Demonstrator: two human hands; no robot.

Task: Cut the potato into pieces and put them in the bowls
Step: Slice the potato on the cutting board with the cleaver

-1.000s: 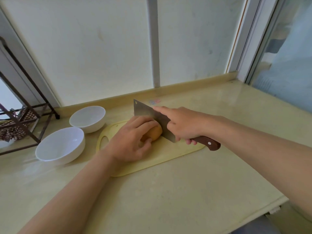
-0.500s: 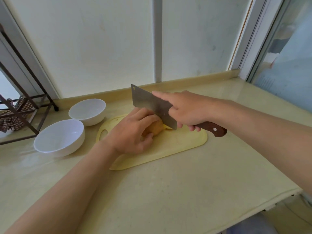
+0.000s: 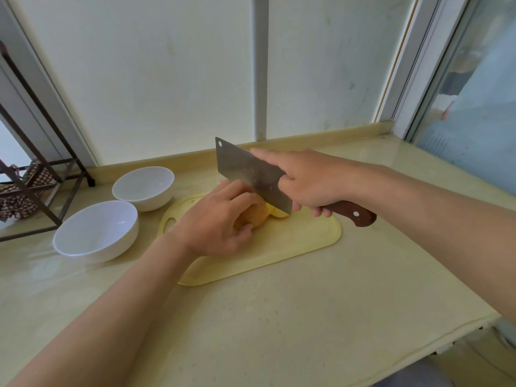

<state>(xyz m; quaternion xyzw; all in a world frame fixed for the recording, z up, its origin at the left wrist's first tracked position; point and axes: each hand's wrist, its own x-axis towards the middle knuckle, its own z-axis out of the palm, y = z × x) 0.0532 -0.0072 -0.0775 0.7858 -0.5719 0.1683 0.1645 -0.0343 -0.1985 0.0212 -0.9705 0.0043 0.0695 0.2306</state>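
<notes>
Pale stone countertop (image 3: 279, 317) fills the lower half of the frame, and at its centre lies a yellow cutting board (image 3: 307, 241). Your left hand (image 3: 215, 222) curls over the potato (image 3: 252, 216) in the middle of the board and holds it down. Your right hand (image 3: 310, 180) grips the cleaver (image 3: 251, 174) by its wooden handle (image 3: 354, 215), with the forefinger laid straight along the blade. The edge stands at the right end of the potato, where pale flesh shows. I think you should tuck the left fingertips back and bring the blade straight down for even slices. At centre left wait the near bowl (image 3: 95, 233) and the far bowl (image 3: 143, 185), both without pieces. The left hand covers most of the potato and the blade hides the cut line, so I cannot count the cuts.
</notes>
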